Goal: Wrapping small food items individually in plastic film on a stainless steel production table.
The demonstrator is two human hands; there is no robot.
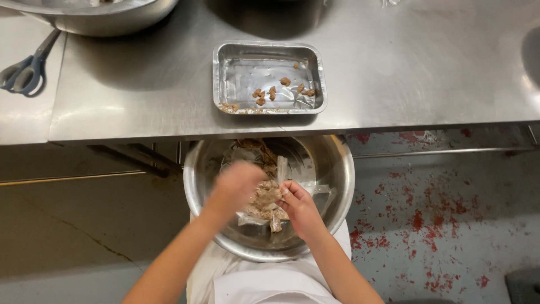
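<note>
The fingers of the right hand pinch the near edge of a crumpled clear plastic bag smeared with brownish paste; the left hand is blurred, so I cannot tell how its fingers are set, though it touches the bag's left side. The bag lies between the two hands, directly left of the right fingertips, its long axis running away from the body toward the counter, and the right hand has the clearer hold. By size: one steel counter, one large steel bowl held below its edge with the bag inside, a second bowl at top left, one foil tray holding about ten brown pieces, one pair of scissors
</note>
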